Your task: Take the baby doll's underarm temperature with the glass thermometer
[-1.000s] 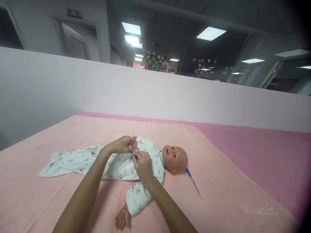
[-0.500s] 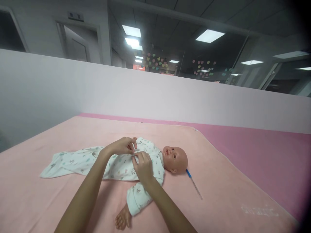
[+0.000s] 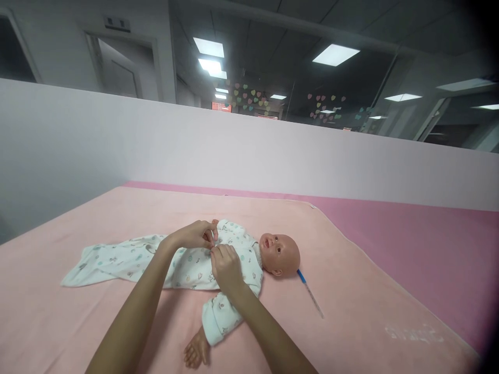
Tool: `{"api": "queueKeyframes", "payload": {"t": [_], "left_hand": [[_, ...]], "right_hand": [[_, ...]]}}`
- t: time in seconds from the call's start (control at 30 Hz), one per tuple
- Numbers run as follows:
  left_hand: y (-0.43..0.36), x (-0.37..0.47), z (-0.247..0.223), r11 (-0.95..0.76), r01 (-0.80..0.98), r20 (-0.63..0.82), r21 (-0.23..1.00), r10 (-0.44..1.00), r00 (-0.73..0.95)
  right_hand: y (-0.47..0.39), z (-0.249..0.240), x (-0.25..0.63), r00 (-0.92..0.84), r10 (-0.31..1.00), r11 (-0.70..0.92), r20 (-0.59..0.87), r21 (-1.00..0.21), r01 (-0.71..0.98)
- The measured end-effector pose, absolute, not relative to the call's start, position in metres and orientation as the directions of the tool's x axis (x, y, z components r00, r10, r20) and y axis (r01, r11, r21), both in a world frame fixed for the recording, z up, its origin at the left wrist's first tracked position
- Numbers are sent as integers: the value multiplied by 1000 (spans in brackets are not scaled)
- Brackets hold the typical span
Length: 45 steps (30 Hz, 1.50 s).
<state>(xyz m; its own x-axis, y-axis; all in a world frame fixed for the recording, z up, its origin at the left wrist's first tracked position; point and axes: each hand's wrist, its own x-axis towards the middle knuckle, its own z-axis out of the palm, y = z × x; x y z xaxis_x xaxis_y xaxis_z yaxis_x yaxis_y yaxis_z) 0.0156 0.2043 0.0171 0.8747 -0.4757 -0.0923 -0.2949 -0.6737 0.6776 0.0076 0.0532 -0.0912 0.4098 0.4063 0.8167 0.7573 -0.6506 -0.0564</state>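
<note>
A baby doll [image 3: 279, 254] lies on its back, its head to the right and its face up. It wears a white long-sleeved baby outfit [image 3: 195, 270] with small green and brown prints. My left hand [image 3: 195, 235] is over the doll's chest, fingers bent and closed at the front of the outfit. Against its fingertips, my right hand [image 3: 227, 266] pinches the cloth at the same spot. What exactly lies between the fingertips is hidden. The doll's near arm [image 3: 197, 349] sticks out of its sleeve toward me, below my right wrist.
A thin clear stick with a blue end, like a thermometer [image 3: 310, 292], lies beside the doll's head. Under everything is a peach blanket [image 3: 362, 306] on a pink mat [image 3: 421, 254]. A low white wall [image 3: 249, 156] borders the far side, with glass above it.
My right fingers have curled in closer together at the chest, meeting my left fingertips. The doll and the blue-ended stick stay in place; the view has shifted slightly.
</note>
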Motion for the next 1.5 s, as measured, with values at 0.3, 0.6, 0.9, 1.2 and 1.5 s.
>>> {"api": "queueKeyframes", "payload": {"t": [0.3,0.6,0.9,1.2,1.5], "left_hand": [[201,13,22,-674,-307,-61,672,-463,884],[201,12,23,-650,-282,-79,705,-468,880],[201,12,22,-640,-270,-85,719,-467,880],[201,14,21,-550,-232,-100,802,-507,856],[205,16,19,-520,-223,-109,825,-533,839]], "right_hand": [[52,-85,3,557,262,-596,788,-322,736],[48,-79,2,645,244,-506,725,-472,722],[49,-80,2,673,232,-569,703,-463,680],[51,-81,2,676,232,-686,699,-375,623],[48,-78,0,627,203,-652,753,-374,660]]}}
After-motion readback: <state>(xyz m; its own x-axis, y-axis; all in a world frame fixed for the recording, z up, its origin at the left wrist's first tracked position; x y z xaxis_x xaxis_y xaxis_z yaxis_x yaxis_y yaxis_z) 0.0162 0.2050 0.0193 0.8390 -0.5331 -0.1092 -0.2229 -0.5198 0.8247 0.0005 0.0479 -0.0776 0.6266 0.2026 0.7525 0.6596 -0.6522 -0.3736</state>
